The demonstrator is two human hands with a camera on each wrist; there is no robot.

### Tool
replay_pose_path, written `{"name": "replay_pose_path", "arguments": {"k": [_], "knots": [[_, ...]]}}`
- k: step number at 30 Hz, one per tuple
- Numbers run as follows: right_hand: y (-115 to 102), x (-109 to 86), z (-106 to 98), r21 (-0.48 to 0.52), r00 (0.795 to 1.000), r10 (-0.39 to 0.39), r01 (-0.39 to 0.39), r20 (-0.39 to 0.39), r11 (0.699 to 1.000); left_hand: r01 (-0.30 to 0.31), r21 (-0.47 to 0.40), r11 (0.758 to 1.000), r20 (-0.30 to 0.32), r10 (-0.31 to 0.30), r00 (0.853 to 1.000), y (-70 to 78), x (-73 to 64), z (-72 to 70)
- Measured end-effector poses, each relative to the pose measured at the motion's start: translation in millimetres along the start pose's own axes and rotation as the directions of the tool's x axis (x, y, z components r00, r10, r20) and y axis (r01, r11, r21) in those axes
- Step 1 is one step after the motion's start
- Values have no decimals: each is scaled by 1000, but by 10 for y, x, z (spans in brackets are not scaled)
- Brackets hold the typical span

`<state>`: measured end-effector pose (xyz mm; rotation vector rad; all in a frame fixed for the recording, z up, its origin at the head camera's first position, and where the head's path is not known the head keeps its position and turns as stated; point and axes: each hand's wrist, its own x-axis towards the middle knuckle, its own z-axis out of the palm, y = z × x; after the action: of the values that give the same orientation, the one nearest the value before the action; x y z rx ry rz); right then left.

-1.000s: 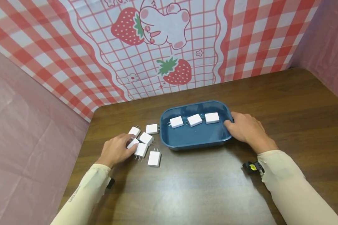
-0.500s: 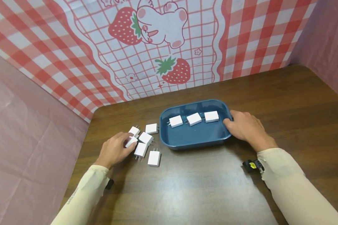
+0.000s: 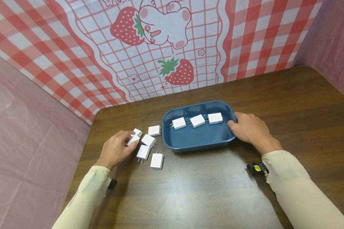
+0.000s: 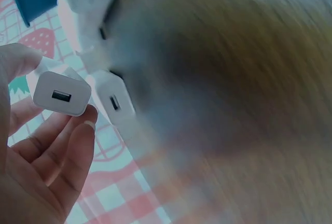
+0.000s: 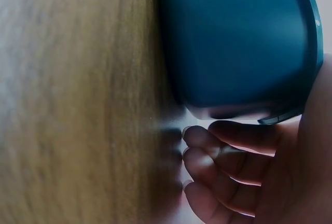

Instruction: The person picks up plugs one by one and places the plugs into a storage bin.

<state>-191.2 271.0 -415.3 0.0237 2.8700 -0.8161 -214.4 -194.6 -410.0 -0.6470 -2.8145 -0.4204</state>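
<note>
Since left hand point(image 3: 114, 149) pinches a white charger point(image 3: 133, 140) beside a neighbouring charger point(image 3: 138, 132), left of tray point(image 3: 200, 136), lifting could knock the latter; right hand point(image 3: 250, 128), gripping tray's end, could tilt it by pulling.

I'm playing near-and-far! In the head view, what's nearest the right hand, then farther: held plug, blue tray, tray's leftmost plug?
1. Blue tray: right hand grips its right end.
2. Leftmost plug: inside, at the left.
3. Held plug: left of the tray, in the left hand.
</note>
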Motion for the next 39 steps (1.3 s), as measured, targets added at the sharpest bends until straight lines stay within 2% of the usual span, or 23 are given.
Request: {"name": "replay_pose_path", "arguments": {"k": [5,14,20,29,39], "knots": [[11,0,-7,-1,1000,6,-6,4,1000,15,-45,999,-1,-15,1000,104,93,-13],[10,-5,18,11,1000,7,-7,0,1000,12,-38,999,-3,-12,1000,231,194,-18],[8,-15,11,15,1000,2,-2,-1,1000,-15,-81,997,-4,14,1000,346,276,-42],[10,-26,2,20,1000,-1,1,-4,1000,-49,-168,985,1,49,999,596,448,-72],[4,-2,-9,15,1000,3,-2,-6,1000,-83,-146,986,-6,83,997,784,574,-4]]}}
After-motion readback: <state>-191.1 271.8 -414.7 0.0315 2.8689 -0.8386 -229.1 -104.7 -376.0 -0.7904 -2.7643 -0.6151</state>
